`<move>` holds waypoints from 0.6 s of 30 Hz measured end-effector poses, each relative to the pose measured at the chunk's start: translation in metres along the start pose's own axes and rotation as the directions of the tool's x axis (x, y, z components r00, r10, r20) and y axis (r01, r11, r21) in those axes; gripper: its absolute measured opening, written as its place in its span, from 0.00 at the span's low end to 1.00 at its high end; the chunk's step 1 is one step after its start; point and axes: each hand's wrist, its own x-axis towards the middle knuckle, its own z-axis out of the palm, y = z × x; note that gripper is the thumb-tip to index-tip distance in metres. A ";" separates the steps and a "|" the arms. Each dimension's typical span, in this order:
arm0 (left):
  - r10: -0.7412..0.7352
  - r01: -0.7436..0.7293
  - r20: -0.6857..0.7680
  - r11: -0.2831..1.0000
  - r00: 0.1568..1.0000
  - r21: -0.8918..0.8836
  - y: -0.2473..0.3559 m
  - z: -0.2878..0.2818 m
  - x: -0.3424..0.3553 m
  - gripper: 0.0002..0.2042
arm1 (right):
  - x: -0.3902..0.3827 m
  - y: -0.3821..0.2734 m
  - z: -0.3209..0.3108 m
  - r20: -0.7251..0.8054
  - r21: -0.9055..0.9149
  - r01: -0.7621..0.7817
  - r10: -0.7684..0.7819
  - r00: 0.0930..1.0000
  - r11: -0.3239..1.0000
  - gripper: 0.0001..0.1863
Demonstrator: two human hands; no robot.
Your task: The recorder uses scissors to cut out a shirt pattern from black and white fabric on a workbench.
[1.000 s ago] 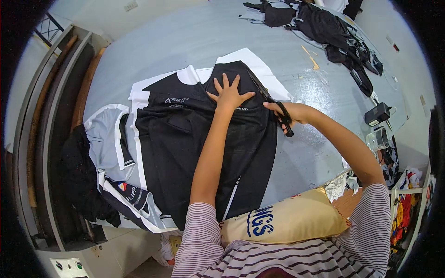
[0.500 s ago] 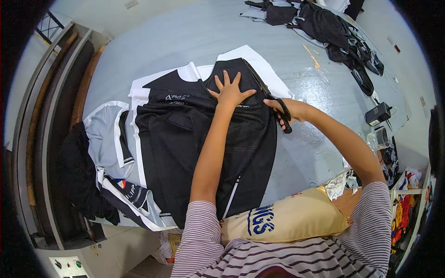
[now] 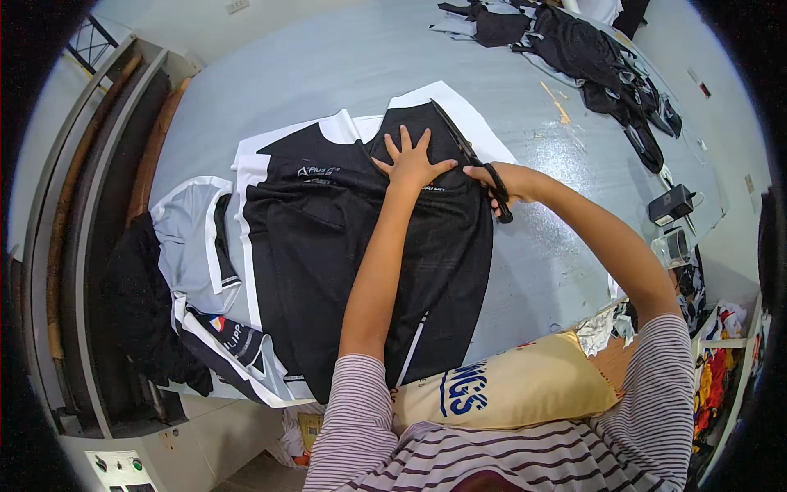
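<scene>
A black fabric panel with white borders [image 3: 303, 254] lies spread across the table. My left hand [image 3: 412, 164] presses on its upper part, palm down and fingers spread wide. At the panel's right side, my right hand [image 3: 512, 187] grips black-handled scissors [image 3: 498, 197]. Their long dark blades [image 3: 453, 131] run up along the edge between the black cloth and its white border [image 3: 475, 123]. Whether the blades are parted I cannot make out. To the left of the panel lies a grey, white and black garment piece [image 3: 193, 234].
The grey table [image 3: 279, 82] carries a heap of black cut pieces [image 3: 574, 49] at the far right. A black box-shaped device [image 3: 670, 205] and a clear container [image 3: 672, 246] sit at the right edge. A cream sack [image 3: 508, 381] lies before me; a long roller machine [image 3: 106, 205] stands left.
My right hand and the scissor handles have shifted slightly upward. The left hand stays spread on the cloth, and the whole view has moved a little.
</scene>
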 end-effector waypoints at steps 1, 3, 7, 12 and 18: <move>-0.001 0.001 -0.002 1.000 1.000 0.003 0.001 0.000 0.000 0.48 | 0.000 -0.001 -0.001 0.000 0.000 0.000 0.000 1.000 1.000 0.34; -0.002 0.002 -0.009 1.000 1.000 0.005 0.002 -0.001 -0.001 0.48 | 0.001 -0.004 -0.005 0.032 0.058 -0.062 0.061 0.998 0.996 0.35; -0.013 0.013 0.004 1.000 1.000 0.010 0.003 -0.003 -0.002 0.48 | 0.012 -0.014 -0.012 -0.054 0.057 -0.082 0.085 0.995 0.995 0.36; -0.010 0.009 0.041 1.000 0.999 0.022 0.001 -0.003 -0.002 0.48 | 0.035 -0.017 -0.016 -0.084 0.016 -0.075 0.076 0.994 0.997 0.39; 0.025 -0.024 0.033 0.999 0.999 -0.026 -0.005 -0.003 -0.002 0.52 | 0.033 0.000 -0.016 -0.140 0.038 0.052 -0.046 0.989 0.998 0.32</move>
